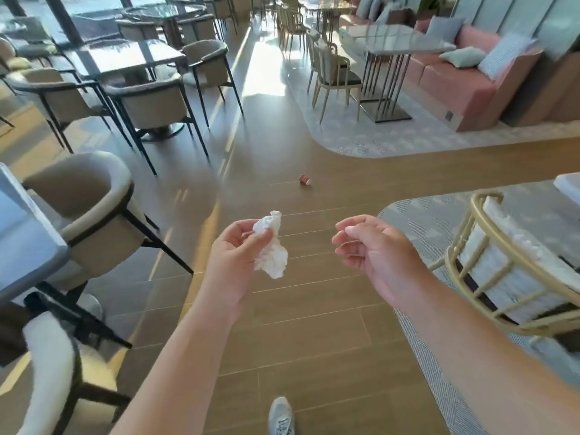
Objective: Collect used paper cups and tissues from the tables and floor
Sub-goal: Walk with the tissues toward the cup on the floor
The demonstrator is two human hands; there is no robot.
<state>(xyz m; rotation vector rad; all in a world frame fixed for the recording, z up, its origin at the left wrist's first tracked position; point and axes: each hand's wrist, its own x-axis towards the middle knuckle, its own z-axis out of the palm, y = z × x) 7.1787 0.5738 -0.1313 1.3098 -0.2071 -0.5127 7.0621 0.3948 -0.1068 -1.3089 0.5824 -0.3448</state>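
Note:
My left hand [233, 255] holds a crumpled white tissue [272, 246] at chest height over the wooden floor. To its right, my right hand [373, 243] is loosely curled with fingers apart and nothing in it. A small red paper cup [304, 179] lies on its side on the floor ahead, well beyond both hands in the aisle.
Beige armchairs [91, 199] and a grey table [22, 233] line the left. A gold-framed chair [514, 265] stands on a patterned rug at right. Farther off are a pink sofa [464, 80], a glass-topped table [398, 39] and more chairs. My shoe [280, 416] shows below.

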